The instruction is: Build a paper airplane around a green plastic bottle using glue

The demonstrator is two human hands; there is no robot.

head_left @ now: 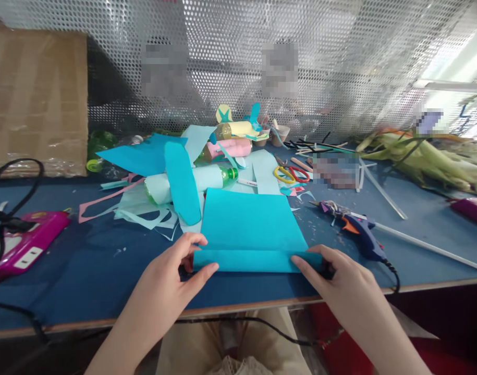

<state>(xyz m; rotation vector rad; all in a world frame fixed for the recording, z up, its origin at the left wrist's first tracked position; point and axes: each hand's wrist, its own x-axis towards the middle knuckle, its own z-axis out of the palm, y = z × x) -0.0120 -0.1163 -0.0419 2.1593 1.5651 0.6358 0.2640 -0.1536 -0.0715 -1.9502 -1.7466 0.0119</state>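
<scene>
A sheet of bright blue paper [252, 219] lies near the table's front edge, its near end curled over into a roll. My left hand [189, 265] pinches the left end of that roll between thumb and fingers. At the other end, my right hand [324, 265] grips the roll with the thumb on top; some fingertips are hidden behind the paper. Just beyond the sheet rests a green bottle [229, 176] wrapped in pale blue paper, with a rounded blue paper strip [181, 182] across it.
Right of the sheet lies a glue gun [359, 232] with a white glue stick in it. Yellow and red scissors [285, 174] sit behind. A magenta power strip [31, 242] is at left, cardboard [37, 99] behind it. Paper scraps [144, 211] and corn husks [426, 159] are spread about.
</scene>
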